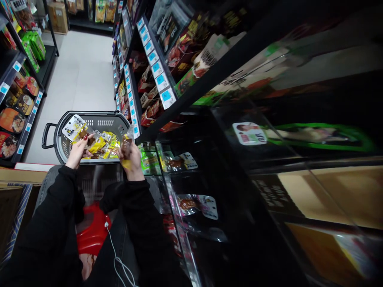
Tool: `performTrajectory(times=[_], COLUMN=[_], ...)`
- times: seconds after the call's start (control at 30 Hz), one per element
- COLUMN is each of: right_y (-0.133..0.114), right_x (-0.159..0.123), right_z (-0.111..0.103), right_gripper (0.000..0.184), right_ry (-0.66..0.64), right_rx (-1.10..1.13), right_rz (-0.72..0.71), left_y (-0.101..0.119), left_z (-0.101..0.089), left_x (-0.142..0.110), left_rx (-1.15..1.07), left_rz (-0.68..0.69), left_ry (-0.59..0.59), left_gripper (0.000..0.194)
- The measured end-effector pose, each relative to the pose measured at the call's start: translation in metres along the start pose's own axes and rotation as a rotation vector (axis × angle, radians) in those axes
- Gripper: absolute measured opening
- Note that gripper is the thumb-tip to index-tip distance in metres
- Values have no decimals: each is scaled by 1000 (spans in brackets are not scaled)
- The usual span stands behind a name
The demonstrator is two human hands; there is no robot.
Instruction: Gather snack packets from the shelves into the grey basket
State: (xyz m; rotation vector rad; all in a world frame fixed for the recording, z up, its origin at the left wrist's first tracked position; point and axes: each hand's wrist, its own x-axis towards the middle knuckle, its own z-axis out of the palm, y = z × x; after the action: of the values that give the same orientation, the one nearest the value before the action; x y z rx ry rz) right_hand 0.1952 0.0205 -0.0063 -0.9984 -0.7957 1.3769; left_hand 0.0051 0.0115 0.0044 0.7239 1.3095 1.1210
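Left hand (79, 151): your fingers are pinched closed on a white-topped packet (80, 130) over the basket (120, 124); can't tell if it rests on the packets (111, 140) inside. Right hand (132, 157): your fingers curl round a brown-and-yellow packet (127, 146) at the basket's right near corner. Both look light, soft, slick-filmed; grip a sealed edge or filled middle. Mind the near rim and price-tagged shelf (132, 101) on the right; room lies over the basket and far, above the floor (85, 59).

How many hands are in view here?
2. The left hand is over the gray basket, holding a white-topped packet; the right hand is at the basket's right side, holding a brown packet. No other hands show.
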Motion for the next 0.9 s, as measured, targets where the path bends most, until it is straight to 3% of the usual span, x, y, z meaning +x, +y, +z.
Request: performTrajectory(times=[0.1,0.3,0.43,0.6,0.67,0.73,0.83,0.9], right_y=[-10,-16,-15,-15,-10,-3,9,13], right_x=[-7,-10,-4,2,4,8,17,25], right_z=[-2,-2,-4,-19,-26,-31,-30,-25], right_gripper=[34,40,43,24,18,20,24,27], right_ry=[-166,-196,-124,171,232,187,146,220], right_rx=[153,193,-168,-712,-1055,-1271,-1282,-1207], right_rz=[62,70,10,-126,-86,-3,-10,-75], left_y=[-1,1,3,2,1,1,2,2], left_z=[-1,0,1,0,1,1,1,1], left_x=[0,-1,-2,-3,-3,-2,-2,-2], left_rx=[10,30,43,1,-35,-51,-44,-29], left_rz=[-1,-20,-25,-28,-56,-73,-62,-59], left_ry=[3,7,5,-13,-26,-39,-53,-72], left_gripper=[39,37,39,40,42,41,37,36])
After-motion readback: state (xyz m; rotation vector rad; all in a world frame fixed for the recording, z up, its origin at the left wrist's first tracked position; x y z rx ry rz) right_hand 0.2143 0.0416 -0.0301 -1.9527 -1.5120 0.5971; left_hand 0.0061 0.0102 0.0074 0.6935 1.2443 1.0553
